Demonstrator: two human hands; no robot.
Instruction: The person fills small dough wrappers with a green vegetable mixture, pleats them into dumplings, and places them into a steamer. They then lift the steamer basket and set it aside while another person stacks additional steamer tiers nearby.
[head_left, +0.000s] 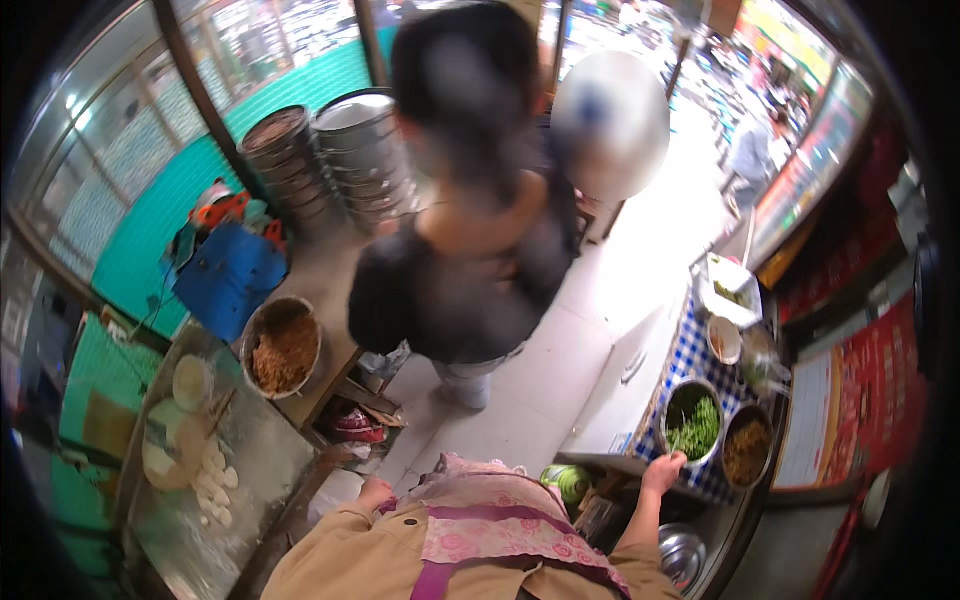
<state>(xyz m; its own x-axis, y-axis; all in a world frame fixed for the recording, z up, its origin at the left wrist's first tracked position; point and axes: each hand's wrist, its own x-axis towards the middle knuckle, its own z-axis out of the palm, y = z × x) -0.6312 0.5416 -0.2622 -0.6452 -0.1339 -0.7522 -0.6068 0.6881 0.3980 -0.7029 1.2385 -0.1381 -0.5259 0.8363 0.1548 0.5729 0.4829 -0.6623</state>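
Observation:
At the right, my right hand (664, 472) is at the near rim of a metal pot of chopped greens (696, 429). Its fingers look curled, but whether they grip the rim or a thin utensil is unclear. Beside that pot stands a second pot with a brown filling (747, 447). My left hand (375, 493) is low at the left of my pink floral apron (495, 517), close to a white bag (334, 495). Its fingers are blurred and partly hidden, so I cannot tell what they hold.
A person in dark clothes (465, 285) stands directly ahead, a second person behind. At left, a worktop (255, 480) bears dough pieces (214, 480), near a pot of brown filling (283, 352) and stacked steamers (360, 157). A checked cloth (679, 352) covers the right counter.

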